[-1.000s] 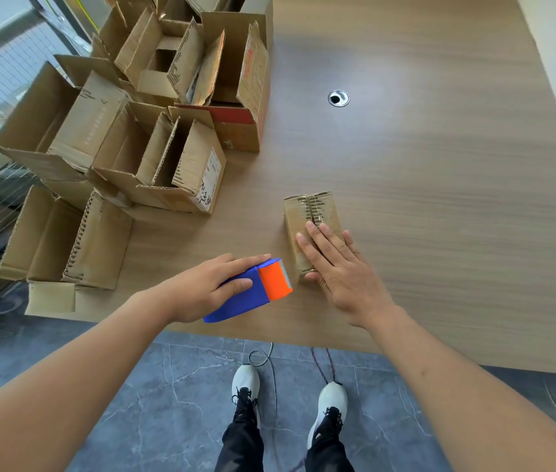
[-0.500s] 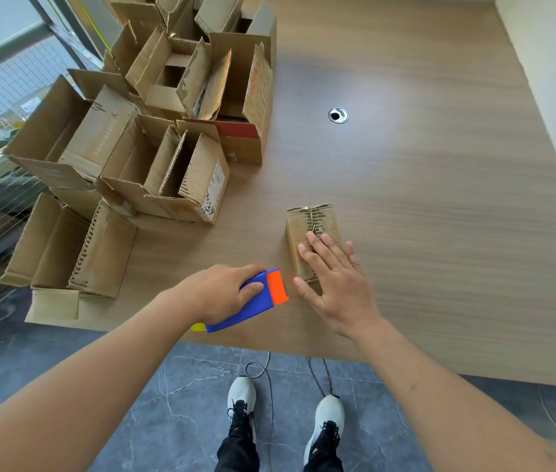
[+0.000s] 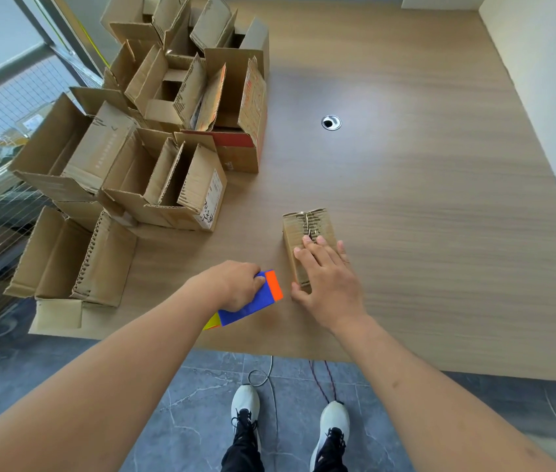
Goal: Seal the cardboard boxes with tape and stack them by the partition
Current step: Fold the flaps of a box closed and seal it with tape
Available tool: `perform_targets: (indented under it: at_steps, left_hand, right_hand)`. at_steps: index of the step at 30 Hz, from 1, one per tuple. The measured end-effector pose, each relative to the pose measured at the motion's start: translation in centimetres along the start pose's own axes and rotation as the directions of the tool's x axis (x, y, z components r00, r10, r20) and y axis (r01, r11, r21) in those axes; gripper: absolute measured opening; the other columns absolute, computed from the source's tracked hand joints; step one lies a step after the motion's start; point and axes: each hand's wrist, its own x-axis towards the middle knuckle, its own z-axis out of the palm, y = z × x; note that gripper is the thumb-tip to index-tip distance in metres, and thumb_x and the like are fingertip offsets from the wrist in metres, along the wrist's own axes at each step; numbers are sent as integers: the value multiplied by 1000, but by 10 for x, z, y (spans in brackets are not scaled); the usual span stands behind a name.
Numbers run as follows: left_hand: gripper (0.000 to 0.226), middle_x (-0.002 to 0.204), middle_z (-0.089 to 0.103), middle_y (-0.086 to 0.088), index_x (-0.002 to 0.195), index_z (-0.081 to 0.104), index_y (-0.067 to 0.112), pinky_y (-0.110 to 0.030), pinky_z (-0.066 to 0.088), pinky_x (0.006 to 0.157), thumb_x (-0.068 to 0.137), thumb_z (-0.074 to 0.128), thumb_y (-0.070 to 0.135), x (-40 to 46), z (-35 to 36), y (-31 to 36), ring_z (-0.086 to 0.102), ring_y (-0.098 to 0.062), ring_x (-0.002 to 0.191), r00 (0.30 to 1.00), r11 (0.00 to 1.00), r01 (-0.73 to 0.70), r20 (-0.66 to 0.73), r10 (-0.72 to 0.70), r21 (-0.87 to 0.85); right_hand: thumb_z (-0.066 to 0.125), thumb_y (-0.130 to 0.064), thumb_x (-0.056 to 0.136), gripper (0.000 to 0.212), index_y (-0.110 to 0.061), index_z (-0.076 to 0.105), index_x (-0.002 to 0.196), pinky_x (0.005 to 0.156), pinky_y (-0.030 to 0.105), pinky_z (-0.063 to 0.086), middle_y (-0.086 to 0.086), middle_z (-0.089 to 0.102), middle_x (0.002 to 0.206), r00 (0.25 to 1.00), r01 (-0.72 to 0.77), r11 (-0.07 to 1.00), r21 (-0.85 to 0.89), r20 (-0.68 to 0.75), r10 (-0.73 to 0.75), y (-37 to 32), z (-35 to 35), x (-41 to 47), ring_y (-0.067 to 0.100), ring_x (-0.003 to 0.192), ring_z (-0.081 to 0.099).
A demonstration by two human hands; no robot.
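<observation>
Taping is in hand: at frame centre the right hand point(image 3: 329, 284), fingers spread, presses the small closed cardboard box point(image 3: 307, 233) flat while the left hand point(image 3: 235, 284) grips the blue-and-orange tape dispenser point(image 3: 256, 298) just beside it. Next, I judge, the dispenser must run along the seam.

Left hand point(image 3: 235, 284) curled, right hand point(image 3: 329, 284) flat.

light: bright daylight, looks like it's coming in from the window point(image 3: 0, 107) on the left | glare: pale sheen on the table point(image 3: 372, 100) near the grommet | shadows: soft, falling right of the boxes point(image 3: 153, 172) | sharpness: pretty crisp | edges: heavy wide-angle bending
</observation>
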Motion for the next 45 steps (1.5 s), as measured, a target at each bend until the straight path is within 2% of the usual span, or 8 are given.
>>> perform_targets:
  at_steps: [13, 16, 19, 25, 31, 34, 39, 45]
  left_hand:
    - [69, 100, 47, 1, 160, 13, 44, -35, 45, 80, 102, 50, 52, -23, 1, -61, 55, -18, 84, 941, 947, -173, -330, 78, -270]
    - [69, 100, 48, 4, 158, 17, 44, -32, 42, 77, 101, 56, 47, -29, -7, -70, 53, -13, 85, 900, 923, -280, -408, 156, -264]
    - [65, 107, 50, 7, 153, 25, 47, -29, 40, 79, 99, 61, 42, -33, -14, -74, 53, -8, 93, 865, 890, -364, -453, 215, -274]
    - [66, 122, 48, 21, 149, 32, 53, -20, 38, 88, 96, 69, 35, -36, -23, -80, 49, -2, 109, 822, 827, -477, -485, 299, -299]
    - [67, 136, 48, 18, 143, 44, 45, -27, 41, 97, 91, 77, 21, -41, -28, -84, 51, -12, 123, 765, 794, -558, -521, 379, -241]
    - [66, 136, 48, 19, 142, 47, 43, -20, 41, 97, 89, 79, 22, -43, -28, -86, 52, -13, 124, 742, 780, -587, -528, 413, -216]
    - [66, 132, 48, 23, 142, 47, 46, -17, 40, 95, 88, 80, 27, -42, -22, -89, 52, -9, 119, 741, 791, -584, -520, 426, -184]
    - [63, 131, 47, 25, 141, 47, 47, -8, 37, 94, 88, 77, 34, -40, -18, -85, 52, -6, 119, 736, 784, -597, -504, 453, -167]
  right_hand:
    - [73, 13, 61, 104, -22, 35, 150, 126, 42, 12, 4, 42, 141, 993, 40, 993, -113, 119, -26, 16, -21, 16, 32, 144, 34]
    - [74, -4, 72, 99, -30, 23, 154, 117, 50, 37, 4, 35, 134, 985, -36, 994, -102, 163, 53, 19, -21, 19, 33, 130, 34]
    - [67, -36, 91, 86, -34, 16, 159, 116, 46, 31, 7, 33, 129, 985, -82, 984, -159, 135, 104, 7, -11, 30, 30, 120, 36]
    - [72, 4, 76, 90, -40, 46, 150, 122, 48, 26, 6, 36, 143, 992, -75, 995, -65, 99, 82, 3, -11, 34, 36, 130, 36]
    - [77, -48, 80, 49, -30, 61, 122, 123, 48, 21, 2, 42, 138, 996, -37, 998, 53, 84, 33, 3, -8, 28, 37, 133, 40]
    - [74, -22, 80, 31, -21, 60, 108, 123, 45, 25, 1, 52, 127, 996, 81, 993, 88, 32, -84, 2, -8, 32, 34, 128, 50]
    - [52, 13, 69, 54, -17, 60, 113, 126, 38, 21, 3, 58, 138, 973, 142, 961, 238, 143, -180, 6, -10, 36, 24, 148, 36]
    - [65, -9, 82, 30, -24, 70, 109, 123, 36, 26, -8, 64, 124, 983, 88, 852, 516, 91, -157, 1, -23, 38, 15, 136, 50]
